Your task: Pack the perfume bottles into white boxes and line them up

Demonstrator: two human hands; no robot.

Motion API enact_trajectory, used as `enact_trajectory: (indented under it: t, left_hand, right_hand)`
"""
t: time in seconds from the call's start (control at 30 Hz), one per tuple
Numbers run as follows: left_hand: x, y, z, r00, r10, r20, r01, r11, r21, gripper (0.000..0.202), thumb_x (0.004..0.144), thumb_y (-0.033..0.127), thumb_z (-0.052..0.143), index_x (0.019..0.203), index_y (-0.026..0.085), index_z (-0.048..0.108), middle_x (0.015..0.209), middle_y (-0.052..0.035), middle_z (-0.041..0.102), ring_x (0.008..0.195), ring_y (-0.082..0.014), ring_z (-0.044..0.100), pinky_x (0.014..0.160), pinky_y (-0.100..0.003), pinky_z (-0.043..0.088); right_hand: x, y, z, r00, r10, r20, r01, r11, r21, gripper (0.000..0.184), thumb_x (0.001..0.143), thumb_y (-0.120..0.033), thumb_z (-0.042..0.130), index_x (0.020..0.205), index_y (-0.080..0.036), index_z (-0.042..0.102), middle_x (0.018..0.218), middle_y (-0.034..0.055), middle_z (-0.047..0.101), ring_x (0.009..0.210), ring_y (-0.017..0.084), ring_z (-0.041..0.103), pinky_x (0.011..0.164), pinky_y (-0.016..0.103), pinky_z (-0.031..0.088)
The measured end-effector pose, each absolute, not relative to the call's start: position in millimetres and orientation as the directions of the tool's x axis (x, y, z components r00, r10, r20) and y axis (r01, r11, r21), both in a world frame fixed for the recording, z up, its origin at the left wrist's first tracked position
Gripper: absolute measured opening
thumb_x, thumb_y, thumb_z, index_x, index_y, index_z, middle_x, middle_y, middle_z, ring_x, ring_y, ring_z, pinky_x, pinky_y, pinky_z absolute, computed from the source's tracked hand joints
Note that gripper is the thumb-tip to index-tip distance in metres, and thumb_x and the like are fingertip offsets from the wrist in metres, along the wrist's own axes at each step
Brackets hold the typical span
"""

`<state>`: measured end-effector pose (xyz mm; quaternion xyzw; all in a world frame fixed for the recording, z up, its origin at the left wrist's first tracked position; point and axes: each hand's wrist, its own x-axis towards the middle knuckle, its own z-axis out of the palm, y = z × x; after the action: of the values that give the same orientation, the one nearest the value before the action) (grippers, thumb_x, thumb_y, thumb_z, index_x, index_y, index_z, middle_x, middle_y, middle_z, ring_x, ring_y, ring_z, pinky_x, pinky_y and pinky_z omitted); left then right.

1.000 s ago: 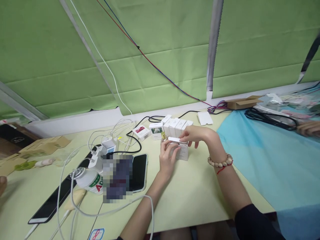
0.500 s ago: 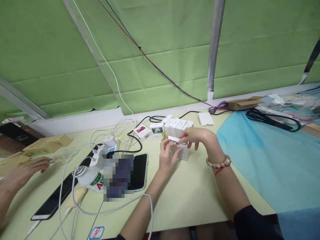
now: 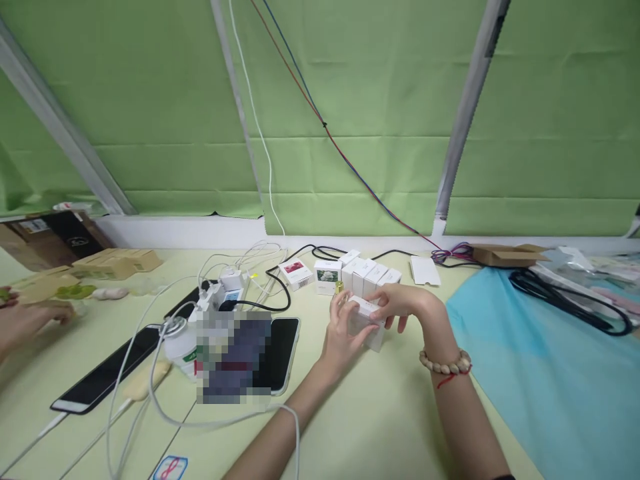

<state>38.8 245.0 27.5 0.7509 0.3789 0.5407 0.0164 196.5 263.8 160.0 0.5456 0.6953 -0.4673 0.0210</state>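
Note:
My left hand (image 3: pixel 343 330) and my right hand (image 3: pixel 403 303) both grip a small white carton (image 3: pixel 369 325) standing on the pale yellow table (image 3: pixel 380 407). The left fingers wrap its left side; the right fingertips pinch its top flap down. A bead bracelet (image 3: pixel 445 363) circles my right wrist. A small bottle with a gold cap (image 3: pixel 339 287) stands just behind the carton. Behind that is a row of small white boxes (image 3: pixel 367 275), one with a flower picture (image 3: pixel 327 275) and one with a red picture (image 3: pixel 296 272).
Phones (image 3: pixel 280 353) (image 3: pixel 107 377), white chargers (image 3: pixel 220 297), cables and a white bottle (image 3: pixel 181 347) crowd the left. Another person's hand (image 3: pixel 23 323) reaches in at far left near brown boxes (image 3: pixel 117 262). A blue cloth (image 3: pixel 550 360) covers the right, with a black cable (image 3: pixel 570 300) and a flat white box (image 3: pixel 425 270).
The camera has tilted and shifted. The carton's top flap, raised before, now lies pressed down under my right fingertips. The other person's hand at far left has drawn back toward the edge.

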Motion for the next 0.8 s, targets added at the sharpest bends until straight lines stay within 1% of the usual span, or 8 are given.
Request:
enact_trajectory:
  t: [0.13, 0.2, 0.33, 0.4, 0.47, 0.6, 0.7, 0.8]
  left_hand:
    - [38.4, 246.1, 24.7, 0.123, 0.602, 0.789, 0.548, -0.704, 0.452, 0.037, 0.076, 0.032, 0.068, 0.105, 0.020, 0.049, 0.125, -0.0136, 0.043, 0.118, -0.0249, 0.048, 0.087, -0.038, 0.051]
    - [38.4, 245.6, 23.5, 0.122, 0.601, 0.790, 0.549, -0.704, 0.451, 0.035, 0.077, 0.031, 0.067, 0.105, 0.019, 0.049, 0.125, -0.0137, 0.043, 0.118, -0.0242, 0.049, 0.085, -0.037, 0.051]
    - [40.0, 241.9, 22.3, 0.179, 0.639, 0.748, 0.599, -0.674, 0.432, 0.028, 0.080, 0.035, 0.064, 0.102, 0.021, 0.055, 0.132, -0.0108, 0.040, 0.112, -0.0219, 0.053, 0.075, -0.029, 0.054]
    - [41.5, 239.6, 22.7, 0.192, 0.654, 0.732, 0.626, -0.656, 0.422, 0.030, 0.079, 0.039, 0.064, 0.105, 0.023, 0.057, 0.135, -0.0093, 0.039, 0.112, -0.0218, 0.054, 0.070, -0.027, 0.055]
    - [42.9, 237.8, 24.4, 0.190, 0.654, 0.732, 0.639, -0.649, 0.414, 0.034, 0.078, 0.041, 0.064, 0.107, 0.024, 0.058, 0.135, -0.0097, 0.040, 0.111, -0.0222, 0.055, 0.065, -0.026, 0.054]
    - [44.6, 236.1, 30.2, 0.163, 0.677, 0.718, 0.681, -0.603, 0.414, 0.034, 0.074, 0.043, 0.068, 0.100, 0.021, 0.060, 0.130, -0.0105, 0.044, 0.104, -0.0225, 0.058, 0.052, -0.024, 0.050]
    - [44.7, 236.2, 33.2, 0.176, 0.687, 0.705, 0.703, -0.589, 0.398, 0.030, 0.073, 0.040, 0.069, 0.093, 0.020, 0.059, 0.127, -0.0096, 0.047, 0.097, -0.0206, 0.060, 0.052, -0.024, 0.049]
    - [44.8, 236.5, 33.5, 0.195, 0.687, 0.701, 0.703, -0.596, 0.389, 0.028, 0.074, 0.041, 0.068, 0.089, 0.020, 0.059, 0.126, -0.0084, 0.047, 0.092, -0.0186, 0.061, 0.050, -0.023, 0.047]
  right_hand:
    - [194.8, 263.4, 160.2, -0.405, 0.737, -0.541, 0.793, -0.011, -0.609, 0.047, 0.087, -0.021, 0.052, 0.133, -0.015, 0.047, 0.102, 0.0151, 0.062, 0.084, 0.020, 0.064, 0.057, 0.026, 0.055]
    - [193.8, 263.2, 159.6, -0.395, 0.743, -0.541, 0.798, -0.015, -0.603, 0.045, 0.089, -0.020, 0.050, 0.133, -0.015, 0.048, 0.106, 0.0155, 0.061, 0.086, 0.020, 0.064, 0.058, 0.027, 0.055]
    - [195.5, 264.1, 158.1, -0.377, 0.752, -0.540, 0.802, -0.026, -0.596, 0.043, 0.091, -0.022, 0.047, 0.133, -0.016, 0.047, 0.109, 0.0150, 0.061, 0.088, 0.020, 0.064, 0.058, 0.026, 0.055]
    - [198.3, 265.0, 157.4, -0.392, 0.749, -0.534, 0.792, -0.020, -0.610, 0.044, 0.091, -0.023, 0.047, 0.134, -0.017, 0.046, 0.111, 0.0144, 0.061, 0.089, 0.020, 0.064, 0.058, 0.025, 0.055]
    - [200.9, 265.6, 156.8, -0.414, 0.739, -0.531, 0.781, -0.010, -0.624, 0.045, 0.091, -0.026, 0.048, 0.135, -0.019, 0.046, 0.114, 0.0136, 0.060, 0.090, 0.020, 0.064, 0.059, 0.024, 0.056]
    - [201.1, 265.5, 155.7, -0.425, 0.726, -0.541, 0.773, -0.021, -0.634, 0.046, 0.091, -0.028, 0.048, 0.136, -0.019, 0.045, 0.115, 0.0130, 0.059, 0.092, 0.020, 0.064, 0.060, 0.024, 0.056]
    - [197.9, 265.3, 155.0, -0.406, 0.730, -0.550, 0.785, -0.030, -0.619, 0.053, 0.088, -0.026, 0.053, 0.139, -0.020, 0.041, 0.111, 0.0133, 0.061, 0.088, 0.019, 0.065, 0.059, 0.024, 0.055]
    - [195.8, 266.5, 154.6, -0.396, 0.731, -0.556, 0.791, -0.035, -0.610, 0.053, 0.086, -0.023, 0.056, 0.137, -0.020, 0.043, 0.108, 0.0134, 0.061, 0.081, 0.018, 0.065, 0.060, 0.025, 0.055]
